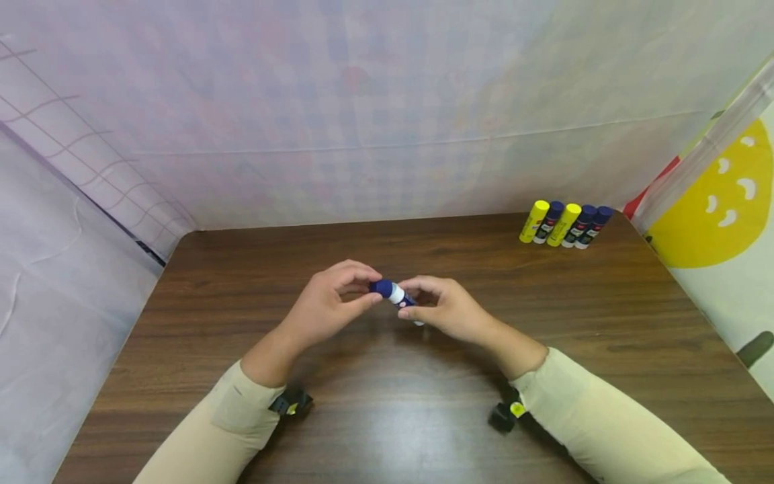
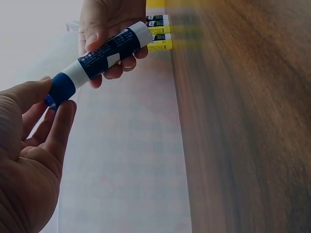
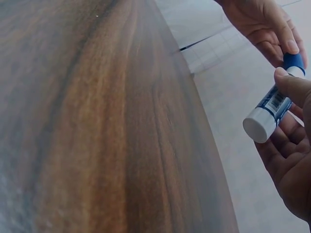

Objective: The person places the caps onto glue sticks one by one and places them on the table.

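Observation:
A glue stick with a dark blue label (image 2: 104, 57) is held slantwise between the two hands, over the middle of the table. Its blue cap (image 1: 383, 288) points up and to the left, and a white collar shows right below the cap. The left hand (image 1: 326, 299) pinches this cap between thumb and fingertips. Around the labelled body, the right hand (image 1: 452, 309) grips with its thumb on one side and fingers on the other. In the right wrist view the white round base (image 3: 257, 126) sticks out past the right thumb.
Toward the far right corner of the brown wooden table (image 1: 363, 430), several more glue sticks stand in a row, some yellow (image 1: 534, 222) and some dark blue (image 1: 594, 227). A pale patterned cloth (image 1: 363, 121) hangs along the table's back edge.

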Demonstrator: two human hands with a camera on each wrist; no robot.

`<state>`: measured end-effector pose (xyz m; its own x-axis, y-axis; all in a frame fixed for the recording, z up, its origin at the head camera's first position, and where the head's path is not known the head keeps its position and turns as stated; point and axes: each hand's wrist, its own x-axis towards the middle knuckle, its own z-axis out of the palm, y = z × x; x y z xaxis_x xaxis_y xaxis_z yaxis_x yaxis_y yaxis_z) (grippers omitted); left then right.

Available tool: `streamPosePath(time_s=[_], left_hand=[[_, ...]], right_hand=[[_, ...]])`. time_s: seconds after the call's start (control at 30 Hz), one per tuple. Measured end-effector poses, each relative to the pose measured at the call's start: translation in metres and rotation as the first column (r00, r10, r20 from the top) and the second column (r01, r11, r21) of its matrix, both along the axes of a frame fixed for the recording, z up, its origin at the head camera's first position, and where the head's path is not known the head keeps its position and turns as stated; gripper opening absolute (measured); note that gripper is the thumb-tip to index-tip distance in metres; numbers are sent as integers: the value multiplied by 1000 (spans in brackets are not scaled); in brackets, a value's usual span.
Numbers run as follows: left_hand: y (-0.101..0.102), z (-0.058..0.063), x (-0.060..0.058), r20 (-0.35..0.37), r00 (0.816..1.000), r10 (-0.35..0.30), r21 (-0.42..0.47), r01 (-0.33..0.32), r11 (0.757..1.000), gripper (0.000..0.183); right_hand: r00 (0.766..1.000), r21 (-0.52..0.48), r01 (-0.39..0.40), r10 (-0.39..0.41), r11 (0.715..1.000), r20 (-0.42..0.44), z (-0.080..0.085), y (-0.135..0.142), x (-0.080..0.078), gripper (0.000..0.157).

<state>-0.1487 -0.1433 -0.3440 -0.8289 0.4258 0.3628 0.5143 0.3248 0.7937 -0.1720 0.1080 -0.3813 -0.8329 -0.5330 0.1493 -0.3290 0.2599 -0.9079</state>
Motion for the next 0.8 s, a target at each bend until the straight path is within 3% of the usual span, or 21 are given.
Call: streamPosePath(time_s=[0.8], left_hand=[[1, -1, 1, -24, 1000, -18, -44, 17, 999, 27]], right_hand=[[991, 72, -10, 19, 997, -130, 3, 2, 2, 34]])
